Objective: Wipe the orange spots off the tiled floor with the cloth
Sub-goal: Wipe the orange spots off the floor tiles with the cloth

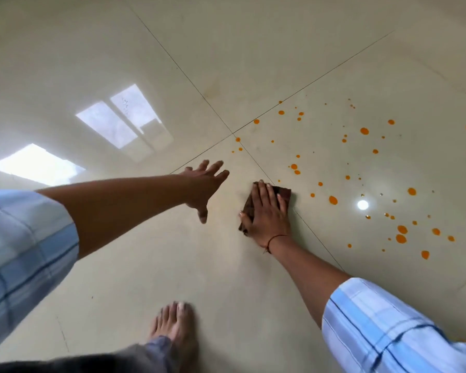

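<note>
A dark brown cloth [285,192] lies flat on the glossy cream tiled floor [145,251], close to where the grout lines cross. My right hand [267,211] presses down on it with straight fingers, covering most of it. Several orange spots [333,200] are scattered over the tile to the right of the cloth, from the grout crossing out to the right edge. My left hand [205,184] is stretched out with spread fingers just left of the cloth; whether it touches the floor I cannot tell. It holds nothing.
My bare foot [176,327] stands on the tile at the bottom centre, below both hands. Bright window reflections [124,122] and a lamp glare [363,204] shine on the floor. Thin grout lines [199,90] cross near the hands.
</note>
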A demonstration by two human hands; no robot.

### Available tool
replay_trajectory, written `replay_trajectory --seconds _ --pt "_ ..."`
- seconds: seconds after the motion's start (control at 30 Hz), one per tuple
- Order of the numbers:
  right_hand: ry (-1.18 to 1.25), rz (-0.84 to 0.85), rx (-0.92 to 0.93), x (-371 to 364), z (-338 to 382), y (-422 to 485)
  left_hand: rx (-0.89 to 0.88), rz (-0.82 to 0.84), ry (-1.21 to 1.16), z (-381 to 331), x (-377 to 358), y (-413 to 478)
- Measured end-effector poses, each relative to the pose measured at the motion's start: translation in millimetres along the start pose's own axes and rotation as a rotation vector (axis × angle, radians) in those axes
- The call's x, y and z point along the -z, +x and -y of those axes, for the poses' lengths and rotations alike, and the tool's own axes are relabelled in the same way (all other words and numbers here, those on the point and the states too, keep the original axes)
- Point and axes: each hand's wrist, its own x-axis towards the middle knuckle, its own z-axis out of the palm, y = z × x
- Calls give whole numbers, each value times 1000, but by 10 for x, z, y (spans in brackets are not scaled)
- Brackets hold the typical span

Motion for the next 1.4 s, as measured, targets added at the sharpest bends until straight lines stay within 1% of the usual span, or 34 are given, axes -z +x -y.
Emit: replay_trajectory --seconds 0.13,0.2,0.27,0.37,0.43,0.5,0.53,0.63,0.7,0.73,0.83,0.93,0.97,1.0,1.07,1.1,1.13,1.17,1.2,1.27,1.3,1.33,1.37,1.4 --pt "-67 -60 28 23 -41 159 26 -14 -2 346 7 254" --pt "-69 -61 14 54 -59 286 40 -25 -29 455 0 394" --pt "-79 -89 -9 71 -79 449 48 -62 -72 580 -8 563" --pt "-59 -150 -46 107 -16 920 59 -94 -165 807 -25 818" --pt "-67 -179 -98 110 79 1272 38 -110 -213 932 -60 996" --pt "-70 -201 -130 111 193 1422 5 -107 -232 1012 -78 1115" --pt "-76 -214 -111 91 202 1346 -2 -110 -246 994 -85 1121" --pt "-98 -134 8 36 315 825 -9 -96 -276 1002 -84 1084" --pt "-105 -92 16 27 310 590 -16 -74 -299 986 -78 1077" --pt "-96 -88 10 51 251 631 -15 -75 -306 980 -70 1076" --pt "-104 -118 -82 173 184 1247 -9 -63 -313 972 -37 1103" --pt "-78 -201 -197 251 368 1907 10 -67 -310 972 -62 1172" --pt "-61 -217 -188 208 476 1947 11 -72 -314 972 -77 1192" --pt "-58 -215 -125 152 580 1854 8 -77 -325 979 -89 1197" --pt "-87 -149 34 -27 696 1291 -2 -90 -347 982 -107 1167" --pt "-83 -110 76 -65 688 960 -5 -95 -348 980 -101 1154" --pt "-77 -105 102 -67 614 755 -6 -97 -349 980 -91 1144" --pt "-69 -110 120 -50 508 717 0 -99 -350 979 -79 1129" --pt "-93 -135 106 -35 419 819 3 -98 -353 973 -74 1127" --pt "-104 -183 -32 66 377 1303 11 -99 -350 959 -79 1144" --pt "-101 -200 -123 125 414 1566 17 -99 -345 964 -81 1152" --pt "-88 -224 -174 134 495 1700 17 -93 -334 971 -89 1157" --pt "-81 -229 -162 100 586 1699 13 -91 -321 986 -86 1155" --pt "-89 -200 -86 41 669 1565 6 -98 -307 1010 -77 1142"
